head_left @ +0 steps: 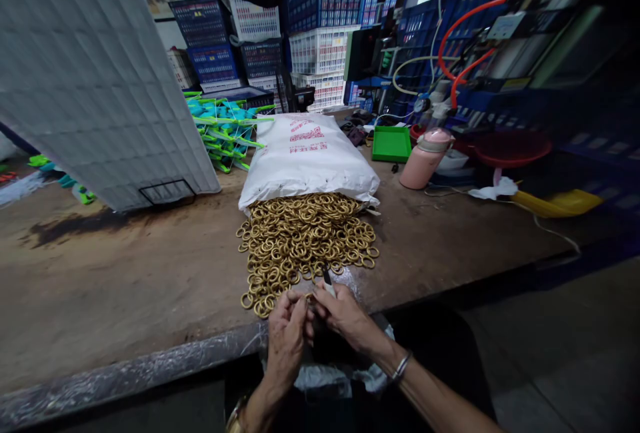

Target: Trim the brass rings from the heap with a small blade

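At the front edge of the table, my left hand (pixel 289 330) pinches a gold-coloured ring (pixel 309 296), mostly covered by the fingertips. My right hand (pixel 345 316) is closed around a slim knife-like tool (pixel 328 280) with a dark upper end and a pale lower part. Its fingertips meet the left ones at the ring. Just beyond both hands lies a heap of loose gold-coloured rings (pixel 305 240). They spill from the mouth of a white woven sack (pixel 310 160) with red print, which lies on its side.
A tall white ribbed panel (pixel 95 80) stands at left, with green and turquoise plastic parts (pixel 225 126) behind it. Towards the right are a green tray (pixel 391 144), a pink bottle (pixel 425 160), a yellow scoop (pixel 557 203) and a machine with orange hoses (pixel 460 23). Stacked crates (pixel 325 0) fill the back.
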Tool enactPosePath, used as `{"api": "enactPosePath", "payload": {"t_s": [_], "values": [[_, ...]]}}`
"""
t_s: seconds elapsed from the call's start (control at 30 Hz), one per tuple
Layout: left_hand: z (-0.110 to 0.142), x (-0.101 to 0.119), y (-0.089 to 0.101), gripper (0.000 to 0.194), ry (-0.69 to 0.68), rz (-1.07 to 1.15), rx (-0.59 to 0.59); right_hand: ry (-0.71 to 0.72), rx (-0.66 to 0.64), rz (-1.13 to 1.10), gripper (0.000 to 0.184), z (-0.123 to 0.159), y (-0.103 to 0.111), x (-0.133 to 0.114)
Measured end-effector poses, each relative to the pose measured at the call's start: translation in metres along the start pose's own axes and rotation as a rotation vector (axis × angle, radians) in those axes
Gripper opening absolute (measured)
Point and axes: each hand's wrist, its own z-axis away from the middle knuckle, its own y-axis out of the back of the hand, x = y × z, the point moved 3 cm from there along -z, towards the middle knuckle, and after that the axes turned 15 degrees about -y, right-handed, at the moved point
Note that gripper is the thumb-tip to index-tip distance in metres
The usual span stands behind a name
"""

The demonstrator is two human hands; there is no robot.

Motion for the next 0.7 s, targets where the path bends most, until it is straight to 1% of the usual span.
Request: {"api": "enactPosePath", "payload": {"t_s": [0.1,0.2,0.27,0.37,0.47,0.6,0.7], "values": [[-0.001,0.004,0.0,0.031,-0.01,-0.025,-0.026,0.079,0.097,0.146,0.026,-0.001,0.003,-0.003],[0.0,0.007,-0.002,0.032,0.023,-0.017,-0.1,0.161,0.182,0.282,0.024,-0.001,0.005,-0.007],[0.001,0.007,-0.004,0.032,0.047,0.009,-0.144,0.188,0.221,0.337,0.022,0.001,0.004,-0.011],[0.002,0.004,-0.004,0.031,0.072,0.114,-0.189,0.195,0.234,0.373,0.02,0.002,0.004,-0.013],[0.001,0.0,-0.003,0.028,0.092,0.202,-0.2,0.206,0.22,0.387,0.02,0.003,0.004,-0.014],[0.0,-0.001,-0.002,0.027,0.079,0.18,-0.192,0.21,0.163,0.36,0.019,0.003,0.004,-0.014],[0.0,0.001,-0.002,0.028,0.067,0.158,-0.176,0.213,0.174,0.376,0.02,0.006,0.005,-0.016]]}}
